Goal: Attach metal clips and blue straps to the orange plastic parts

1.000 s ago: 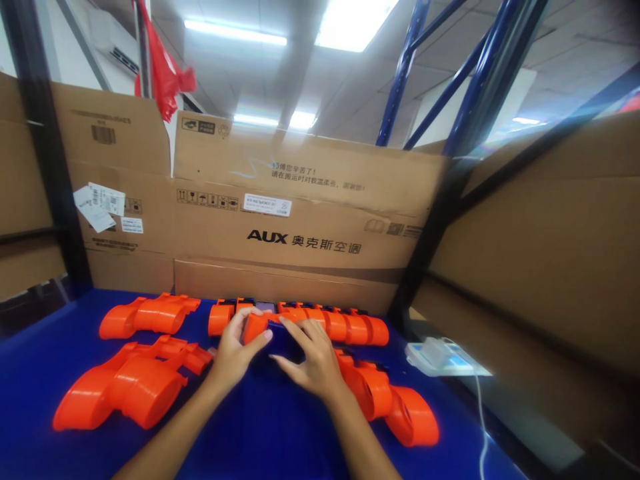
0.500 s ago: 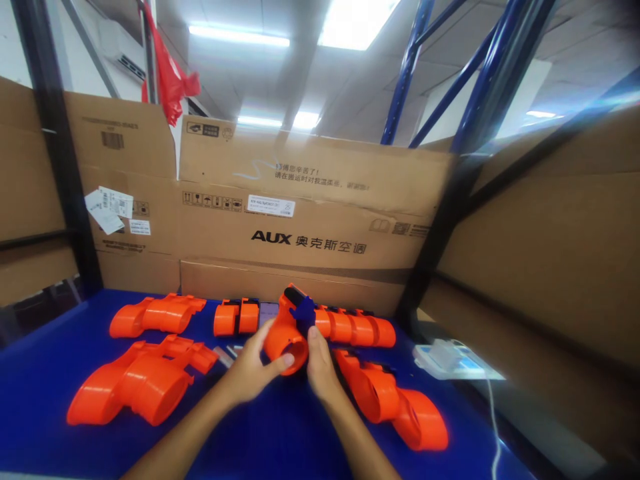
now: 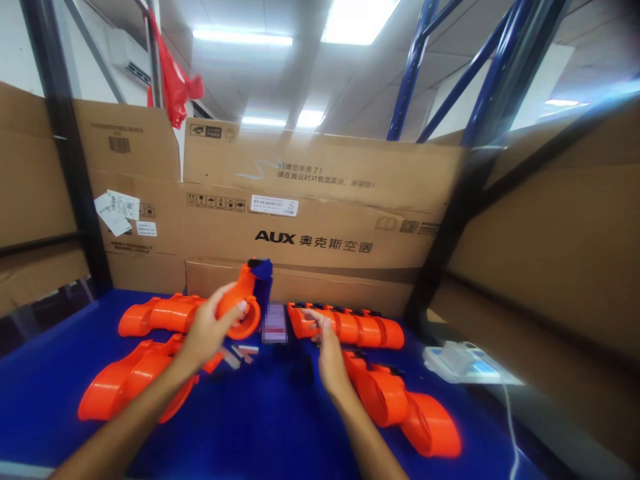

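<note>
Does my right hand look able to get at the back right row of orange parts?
Probably yes: your right hand seems empty, close to that row of orange parts, with nothing visible in the way.

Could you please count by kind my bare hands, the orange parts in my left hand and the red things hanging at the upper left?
Hands, left hand and right hand: 2
Held orange part: 1
Hanging red thing: 1
Total: 4

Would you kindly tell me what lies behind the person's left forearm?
Orange parts on the blue surface show on both sides of the forearm; whatever it covers cannot be seen.
</note>
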